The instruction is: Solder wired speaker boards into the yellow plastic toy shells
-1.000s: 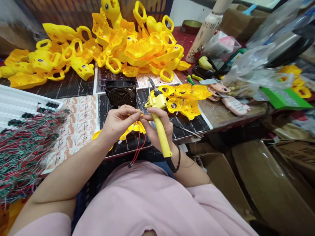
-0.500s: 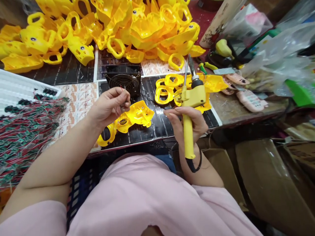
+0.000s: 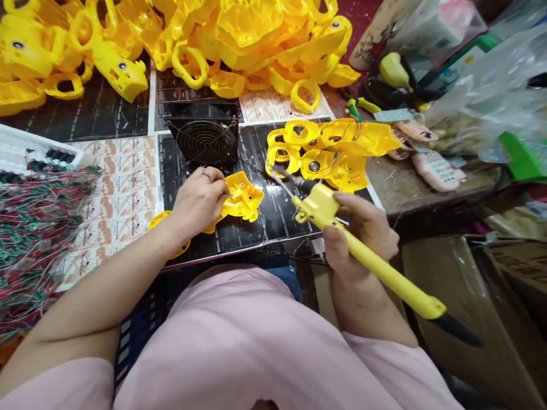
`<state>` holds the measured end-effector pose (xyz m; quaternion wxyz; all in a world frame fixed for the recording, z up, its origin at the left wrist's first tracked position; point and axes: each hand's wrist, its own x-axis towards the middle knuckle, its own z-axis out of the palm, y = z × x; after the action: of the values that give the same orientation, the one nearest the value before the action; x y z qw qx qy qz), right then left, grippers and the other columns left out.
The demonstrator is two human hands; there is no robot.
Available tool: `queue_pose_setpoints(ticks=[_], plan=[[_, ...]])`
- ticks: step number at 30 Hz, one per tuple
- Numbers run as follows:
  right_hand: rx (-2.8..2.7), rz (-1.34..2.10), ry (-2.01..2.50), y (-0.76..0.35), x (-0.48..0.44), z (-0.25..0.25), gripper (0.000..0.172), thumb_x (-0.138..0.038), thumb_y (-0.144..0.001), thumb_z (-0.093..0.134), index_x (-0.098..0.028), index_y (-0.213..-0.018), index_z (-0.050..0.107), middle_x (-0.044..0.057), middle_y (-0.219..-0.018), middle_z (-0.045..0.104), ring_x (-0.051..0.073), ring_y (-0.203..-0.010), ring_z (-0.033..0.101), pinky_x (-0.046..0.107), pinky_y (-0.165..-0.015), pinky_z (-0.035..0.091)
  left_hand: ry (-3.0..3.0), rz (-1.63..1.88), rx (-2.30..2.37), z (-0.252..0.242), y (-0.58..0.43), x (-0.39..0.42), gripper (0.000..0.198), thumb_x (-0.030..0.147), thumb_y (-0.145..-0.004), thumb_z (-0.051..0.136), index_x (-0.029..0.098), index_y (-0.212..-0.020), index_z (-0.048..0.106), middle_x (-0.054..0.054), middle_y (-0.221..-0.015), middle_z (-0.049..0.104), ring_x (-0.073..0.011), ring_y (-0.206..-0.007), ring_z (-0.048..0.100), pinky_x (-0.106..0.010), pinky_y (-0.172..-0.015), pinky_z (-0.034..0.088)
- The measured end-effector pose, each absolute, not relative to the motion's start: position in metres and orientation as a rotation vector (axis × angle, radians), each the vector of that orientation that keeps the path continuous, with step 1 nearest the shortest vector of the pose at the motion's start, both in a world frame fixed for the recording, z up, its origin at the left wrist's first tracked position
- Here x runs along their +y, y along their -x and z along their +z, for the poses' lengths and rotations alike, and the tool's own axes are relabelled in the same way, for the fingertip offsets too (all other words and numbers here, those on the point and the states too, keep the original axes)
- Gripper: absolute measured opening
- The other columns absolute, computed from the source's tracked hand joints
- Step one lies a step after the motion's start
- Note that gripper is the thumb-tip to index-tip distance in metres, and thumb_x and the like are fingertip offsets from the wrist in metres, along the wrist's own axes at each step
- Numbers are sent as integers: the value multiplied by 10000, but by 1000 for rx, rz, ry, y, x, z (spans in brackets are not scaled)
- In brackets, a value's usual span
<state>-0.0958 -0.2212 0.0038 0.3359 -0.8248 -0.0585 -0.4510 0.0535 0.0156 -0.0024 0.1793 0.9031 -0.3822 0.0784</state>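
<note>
My left hand (image 3: 200, 200) rests curled on a yellow plastic shell (image 3: 243, 197) lying on the black mat (image 3: 273, 219), fingers pressed to its near edge. My right hand (image 3: 361, 230) grips a yellow soldering iron (image 3: 342, 225) by its handle. The iron's metal tip (image 3: 280, 181) points left toward the shell and stops a little to its right. A small cluster of yellow shells (image 3: 333, 154) lies just beyond the iron.
A black fan (image 3: 205, 139) stands behind the shell. A big heap of yellow shells (image 3: 205, 40) fills the back. Bundles of red and green wired parts (image 3: 38, 233) lie at left. Pink keypads (image 3: 431, 168), tools and plastic bags crowd the right; cardboard boxes (image 3: 470, 319) sit below.
The left hand came down from pinching a wire onto the shell. The right hand swung the iron from upright to slanted, tip lowered toward the shell.
</note>
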Motion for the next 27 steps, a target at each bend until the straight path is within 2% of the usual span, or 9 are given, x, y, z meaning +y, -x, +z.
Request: queue_pose_setpoints(ticks=[1, 3, 7, 13, 17, 27], plan=[[-200, -1126, 2172, 96, -221, 4, 352, -417, -926, 650, -267, -1244, 638, 35, -958, 742, 157, -654, 671, 295, -602, 593, -2554, 260, -1085, -5, -52, 17, 204, 205, -847, 537, 167, -807, 734, -132, -1051, 712, -274, -958, 646, -409, -851, 530], [-287, -1008, 2193, 96, -219, 4, 376, -322, -885, 707, -269, -1248, 627, 16, -909, 741, 152, -632, 668, 285, -581, 592, -2556, 299, -1080, -11, -51, 20, 216, 219, -875, 523, 165, -826, 727, -119, -1089, 713, -262, -983, 644, -408, -877, 534], [-430, -933, 2204, 89, -214, 2, 412, -255, -823, 790, -262, -1202, 631, 8, -844, 741, 156, -626, 682, 278, -566, 600, -2554, 302, -1066, -15, -49, 22, 214, 220, -888, 528, 159, -835, 726, -111, -1096, 718, -255, -992, 652, -404, -891, 543], [-626, -980, 2231, 72, -212, 2, 222, -258, -836, 791, -232, -987, 630, -5, -716, 717, 151, -585, 689, 250, -535, 595, -2597, 323, -1061, -13, -48, 17, 234, 205, -887, 517, 157, -811, 732, -114, -1084, 716, -261, -985, 641, -409, -872, 552], [-673, -953, 2220, 66, -210, 4, 175, -265, -845, 782, -219, -871, 616, -25, -700, 718, 132, -600, 702, 219, -560, 597, -2611, 318, -1046, -14, -47, 16, 235, 202, -885, 520, 156, -802, 736, -113, -1090, 705, -256, -978, 630, -405, -867, 551], [-801, -922, 2283, 62, -209, 15, 170, -237, -860, 762, -219, -844, 593, -27, -683, 709, 101, -581, 679, 183, -545, 564, -2634, 324, -1085, -15, -48, 15, 232, 188, -877, 522, 140, -818, 741, -128, -1082, 689, -267, -971, 609, -416, -831, 552]])
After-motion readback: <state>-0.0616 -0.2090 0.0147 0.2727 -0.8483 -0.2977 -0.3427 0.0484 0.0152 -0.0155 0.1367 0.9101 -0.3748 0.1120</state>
